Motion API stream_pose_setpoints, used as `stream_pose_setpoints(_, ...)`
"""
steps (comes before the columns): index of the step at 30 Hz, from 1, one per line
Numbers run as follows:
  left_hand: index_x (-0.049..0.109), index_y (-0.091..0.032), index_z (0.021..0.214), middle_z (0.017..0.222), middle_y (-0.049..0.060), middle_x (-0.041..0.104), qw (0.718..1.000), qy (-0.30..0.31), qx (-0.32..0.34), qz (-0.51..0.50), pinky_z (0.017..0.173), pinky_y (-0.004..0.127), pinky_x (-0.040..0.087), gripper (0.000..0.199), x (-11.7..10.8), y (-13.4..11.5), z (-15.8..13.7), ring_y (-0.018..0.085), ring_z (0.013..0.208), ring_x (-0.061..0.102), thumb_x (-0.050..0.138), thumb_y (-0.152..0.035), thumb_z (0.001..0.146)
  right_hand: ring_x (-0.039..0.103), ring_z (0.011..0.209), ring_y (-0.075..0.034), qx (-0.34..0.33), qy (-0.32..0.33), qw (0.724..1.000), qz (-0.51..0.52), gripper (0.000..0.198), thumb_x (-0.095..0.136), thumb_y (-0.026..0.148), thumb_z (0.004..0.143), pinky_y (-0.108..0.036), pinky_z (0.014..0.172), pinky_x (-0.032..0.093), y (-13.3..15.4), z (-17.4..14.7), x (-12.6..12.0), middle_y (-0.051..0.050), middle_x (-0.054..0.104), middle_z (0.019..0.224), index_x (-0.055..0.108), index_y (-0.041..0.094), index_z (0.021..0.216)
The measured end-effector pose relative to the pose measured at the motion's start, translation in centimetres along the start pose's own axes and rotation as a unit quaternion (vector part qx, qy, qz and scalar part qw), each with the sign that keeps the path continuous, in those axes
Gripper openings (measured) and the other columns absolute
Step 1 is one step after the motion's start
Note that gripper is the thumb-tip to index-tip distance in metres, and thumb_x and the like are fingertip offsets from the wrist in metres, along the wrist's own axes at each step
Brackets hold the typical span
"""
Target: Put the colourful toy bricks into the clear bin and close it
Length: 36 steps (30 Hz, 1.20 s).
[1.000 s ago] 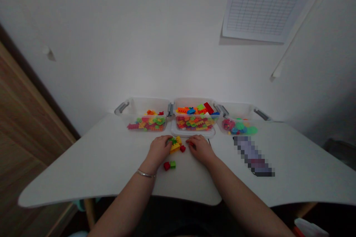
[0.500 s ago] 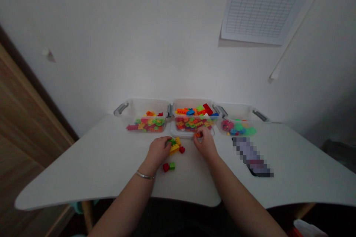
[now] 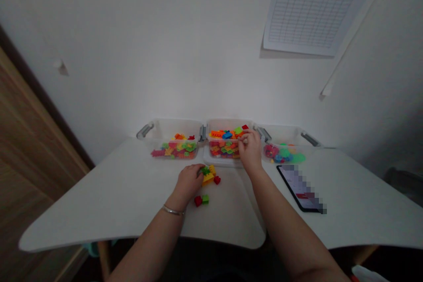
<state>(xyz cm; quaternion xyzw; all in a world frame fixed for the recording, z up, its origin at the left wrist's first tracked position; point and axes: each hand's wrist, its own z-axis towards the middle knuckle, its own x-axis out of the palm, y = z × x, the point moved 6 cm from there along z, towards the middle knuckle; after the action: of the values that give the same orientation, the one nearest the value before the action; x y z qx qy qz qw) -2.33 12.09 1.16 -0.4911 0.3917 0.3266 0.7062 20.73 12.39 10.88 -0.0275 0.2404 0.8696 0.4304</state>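
My left hand (image 3: 191,179) rests on the table with its fingers closed round the left side of a group of yellow and green toy bricks (image 3: 208,179). A small red brick (image 3: 217,179) lies at that group's right edge. Nearer to me, another red brick (image 3: 198,201) sits beside a light green brick (image 3: 205,199). My right hand (image 3: 251,149) is at the front right rim of the middle clear box (image 3: 214,124), which is heaped with coloured bricks. Its thumb and fingers are pinched together; what is between them, if anything, I cannot make out.
A clear box of bricks (image 3: 165,126) stands on the left, and another box with round coloured pieces (image 3: 286,130) on the right. A phone (image 3: 299,189) lies right of my right forearm. Behind the boxes rises a wall with a printed sheet (image 3: 300,13).
My right hand, with an orange brick at its fingertips before, has moved up and away from me to the middle box's rim. My left hand stays on the yellow and green bricks.
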Motion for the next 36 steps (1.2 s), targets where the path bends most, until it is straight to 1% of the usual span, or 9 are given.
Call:
stream_pose_setpoints(9,0.067,-0.017,0.121,0.122,0.010,0.070,1.000,0.009,-0.001,0.006,0.106,0.038,0.044,0.040,-0.3,-0.3,0.0,0.026,0.116,0.062,0.048,-0.015,0.086,0.054,0.107,-0.027,-0.035,0.065,0.995,-0.068,0.018,0.052,0.020,0.087,-0.048,0.100,0.043,-0.1,-1.4,1.4,-0.013,0.064,0.107,0.066,0.018,0.098)
stream_pose_setpoints(15,0.068,-0.019,0.121,0.121,0.009,0.071,1.000,0.003,0.000,0.003,0.105,0.036,0.044,0.038,-0.3,-0.4,-0.1,0.025,0.114,0.063,0.049,-0.017,0.088,0.052,0.118,-0.027,-0.078,0.103,0.986,-0.104,0.038,0.052,0.015,0.082,-0.053,0.111,0.035,0.7,-2.6,1.2,-0.014,0.063,0.120,0.060,0.016,0.119)
stream_pose_setpoints(19,0.067,-0.019,0.122,0.122,0.008,0.070,1.000,0.004,-0.004,0.007,0.105,0.035,0.043,0.038,-0.3,-0.5,-0.1,0.024,0.115,0.062,0.048,-0.017,0.088,0.040,0.134,-0.031,-0.076,0.097,0.986,-0.110,0.048,0.055,0.016,0.081,-0.057,0.114,0.032,2.3,-4.6,0.9,-0.016,0.052,0.139,0.055,0.016,0.130)
stream_pose_setpoints(21,0.067,-0.018,0.122,0.122,0.009,0.070,1.000,0.004,-0.007,0.009,0.104,0.035,0.043,0.038,-0.4,-0.5,-0.1,0.025,0.114,0.063,0.049,-0.017,0.088,0.044,0.131,-0.031,-0.084,0.129,0.984,-0.084,0.043,0.056,0.017,0.082,-0.056,0.112,0.034,3.2,-6.1,1.1,-0.015,0.056,0.135,0.059,0.019,0.125)
stream_pose_setpoints(23,0.067,-0.017,0.122,0.122,0.009,0.070,1.000,0.006,-0.004,0.014,0.104,0.035,0.043,0.038,-0.4,-0.6,-0.1,0.024,0.113,0.063,0.049,-0.016,0.088,0.053,0.120,-0.028,-0.089,0.202,0.974,-0.041,0.034,0.057,0.017,0.083,-0.051,0.106,0.043,3.8,-7.7,1.8,-0.013,0.061,0.125,0.063,0.021,0.117)
stream_pose_setpoints(26,0.066,-0.016,0.123,0.123,0.009,0.070,1.000,0.005,-0.002,0.022,0.105,0.034,0.042,0.038,-0.2,-0.6,-0.1,0.023,0.114,0.062,0.049,-0.016,0.088,0.059,0.109,-0.025,-0.082,0.326,0.942,0.016,0.026,0.064,0.018,0.082,-0.043,0.096,0.051,4.0,-9.6,2.8,-0.011,0.066,0.115,0.066,0.021,0.108)
stream_pose_setpoints(28,0.065,-0.016,0.124,0.124,0.009,0.069,1.000,0.007,-0.004,0.023,0.106,0.034,0.042,0.039,-0.2,-0.5,0.0,0.023,0.115,0.062,0.049,-0.016,0.089,0.060,0.107,-0.024,-0.065,0.380,0.922,0.037,0.026,0.067,0.018,0.079,-0.041,0.095,0.051,3.7,-10.4,3.3,-0.009,0.067,0.112,0.066,0.020,0.105)
stream_pose_setpoints(31,0.066,-0.016,0.123,0.124,0.009,0.069,1.000,0.013,-0.007,0.022,0.106,0.033,0.042,0.038,-0.1,-0.5,0.1,0.023,0.116,0.061,0.049,-0.016,0.089,0.062,0.101,-0.022,-0.037,0.414,0.908,0.055,0.022,0.068,0.014,0.078,-0.039,0.092,0.051,3.2,-10.9,3.6,-0.007,0.069,0.104,0.066,0.020,0.099)
stream_pose_setpoints(36,0.065,-0.016,0.124,0.125,0.009,0.069,0.999,0.016,-0.015,0.023,0.107,0.035,0.041,0.039,-0.1,-0.7,0.0,0.024,0.118,0.061,0.051,-0.015,0.088,0.062,0.096,-0.021,-0.020,0.410,0.910,0.051,0.021,0.066,0.010,0.078,-0.037,0.089,0.050,2.6,-10.8,3.6,-0.005,0.070,0.098,0.067,0.020,0.096)
